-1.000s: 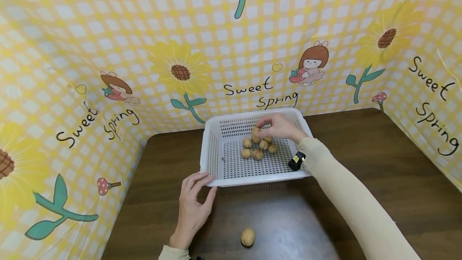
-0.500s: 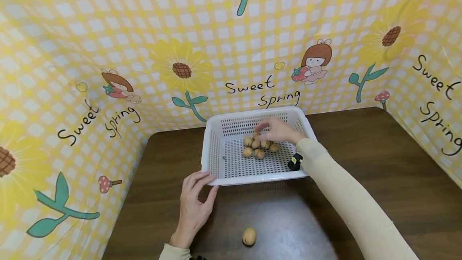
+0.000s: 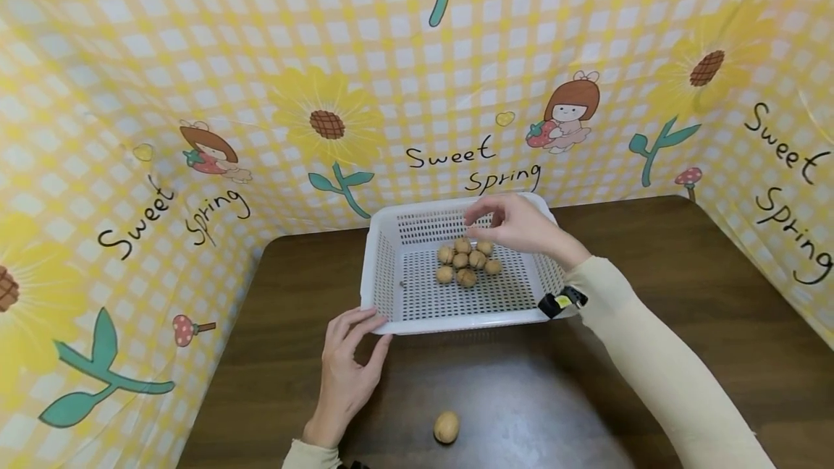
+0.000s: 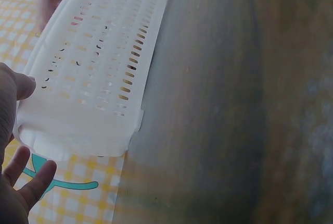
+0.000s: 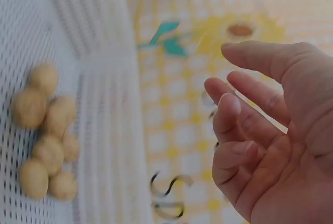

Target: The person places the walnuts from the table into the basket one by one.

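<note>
My left hand (image 3: 350,375) rests on the near left corner of a white perforated plastic basket (image 3: 456,322), its fingertips touching the rim. In the left wrist view, some fingers (image 4: 37,183) spread out beside the basket's end. Several walnuts (image 3: 460,260) lie clustered on the basket floor. Over them, at the back right, hovers my right hand (image 3: 521,223) with nothing in it; in the right wrist view its thumb and fingers stand apart. A single walnut (image 3: 447,427) sits on the table in front of the basket.
A dark brown wooden table (image 3: 293,295) carries the basket near its back edge. Yellow checked cloth (image 3: 391,56) with printed flowers hangs behind and along both sides. A black camera strap (image 3: 563,301) is on the right wrist.
My right hand has let go of a walnut, which now lies among the others in the basket. The hand has lifted and moved right. My left hand stays at the corner.
</note>
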`<move>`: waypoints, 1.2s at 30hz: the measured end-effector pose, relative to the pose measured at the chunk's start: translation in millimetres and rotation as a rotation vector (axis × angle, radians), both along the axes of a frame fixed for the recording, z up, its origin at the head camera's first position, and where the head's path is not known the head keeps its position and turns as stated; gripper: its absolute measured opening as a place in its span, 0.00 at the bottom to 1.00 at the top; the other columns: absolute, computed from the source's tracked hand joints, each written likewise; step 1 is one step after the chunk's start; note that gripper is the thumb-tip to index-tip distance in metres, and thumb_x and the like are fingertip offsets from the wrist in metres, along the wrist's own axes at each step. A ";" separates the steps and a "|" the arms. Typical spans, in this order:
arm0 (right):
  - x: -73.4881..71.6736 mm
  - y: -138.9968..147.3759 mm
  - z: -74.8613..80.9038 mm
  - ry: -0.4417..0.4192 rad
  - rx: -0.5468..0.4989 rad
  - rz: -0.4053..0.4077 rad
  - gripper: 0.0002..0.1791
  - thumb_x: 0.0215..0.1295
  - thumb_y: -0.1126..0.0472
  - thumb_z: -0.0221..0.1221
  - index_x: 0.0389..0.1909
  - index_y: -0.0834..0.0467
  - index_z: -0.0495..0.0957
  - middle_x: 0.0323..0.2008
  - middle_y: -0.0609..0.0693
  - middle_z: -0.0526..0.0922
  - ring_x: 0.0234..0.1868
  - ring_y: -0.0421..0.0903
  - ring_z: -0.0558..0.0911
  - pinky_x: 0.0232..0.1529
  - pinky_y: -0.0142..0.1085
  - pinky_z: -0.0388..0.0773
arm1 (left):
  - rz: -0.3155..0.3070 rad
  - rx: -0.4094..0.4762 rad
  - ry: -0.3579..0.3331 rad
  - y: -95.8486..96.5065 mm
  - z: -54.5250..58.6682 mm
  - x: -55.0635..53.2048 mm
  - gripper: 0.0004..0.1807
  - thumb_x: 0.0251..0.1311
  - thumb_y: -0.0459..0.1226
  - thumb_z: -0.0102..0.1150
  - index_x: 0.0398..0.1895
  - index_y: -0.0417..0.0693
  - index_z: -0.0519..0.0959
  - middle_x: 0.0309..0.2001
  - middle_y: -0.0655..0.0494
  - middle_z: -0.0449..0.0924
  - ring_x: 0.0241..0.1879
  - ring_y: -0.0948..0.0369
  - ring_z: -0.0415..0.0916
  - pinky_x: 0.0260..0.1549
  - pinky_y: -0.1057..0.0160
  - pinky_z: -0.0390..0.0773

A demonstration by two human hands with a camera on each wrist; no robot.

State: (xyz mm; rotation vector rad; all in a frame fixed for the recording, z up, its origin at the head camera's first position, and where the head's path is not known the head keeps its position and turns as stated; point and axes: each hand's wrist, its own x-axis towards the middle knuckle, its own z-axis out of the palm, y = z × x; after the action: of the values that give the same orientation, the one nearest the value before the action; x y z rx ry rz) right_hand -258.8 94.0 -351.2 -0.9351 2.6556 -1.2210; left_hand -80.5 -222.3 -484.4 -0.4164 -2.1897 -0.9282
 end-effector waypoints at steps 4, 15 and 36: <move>30.2 -1.7 5.3 0.009 -0.069 0.084 0.15 0.68 0.55 0.72 0.54 0.53 0.88 0.49 0.48 0.92 0.30 0.43 0.80 0.27 0.34 0.75 | 0.000 0.000 0.010 -0.4 0.3 -0.2 0.17 0.54 0.29 0.77 0.49 0.44 0.90 0.56 0.48 0.85 0.61 0.45 0.75 0.68 0.69 0.64; 93.1 4.1 -46.8 -0.044 -0.186 0.252 0.10 0.66 0.59 0.73 0.47 0.50 0.89 0.32 0.39 0.88 0.25 0.33 0.77 0.26 0.31 0.76 | -0.006 0.005 -0.014 1.9 -3.9 -1.4 0.17 0.56 0.29 0.77 0.50 0.45 0.89 0.57 0.48 0.84 0.63 0.45 0.74 0.69 0.69 0.64; 158.2 -22.9 -146.7 -0.449 -0.186 0.554 0.21 0.65 0.56 0.75 0.59 0.49 0.85 0.18 0.51 0.80 0.21 0.25 0.74 0.27 0.20 0.73 | -0.005 0.006 -0.010 1.5 2.2 0.3 0.18 0.55 0.28 0.77 0.50 0.45 0.89 0.57 0.46 0.85 0.62 0.43 0.74 0.69 0.70 0.64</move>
State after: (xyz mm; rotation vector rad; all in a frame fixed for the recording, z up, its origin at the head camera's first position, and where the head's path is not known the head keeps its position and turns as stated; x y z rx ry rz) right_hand -100.6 71.1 -497.8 -1.1506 1.8021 -1.3415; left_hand -80.3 -220.8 -482.2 -0.4150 -2.1953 -0.9408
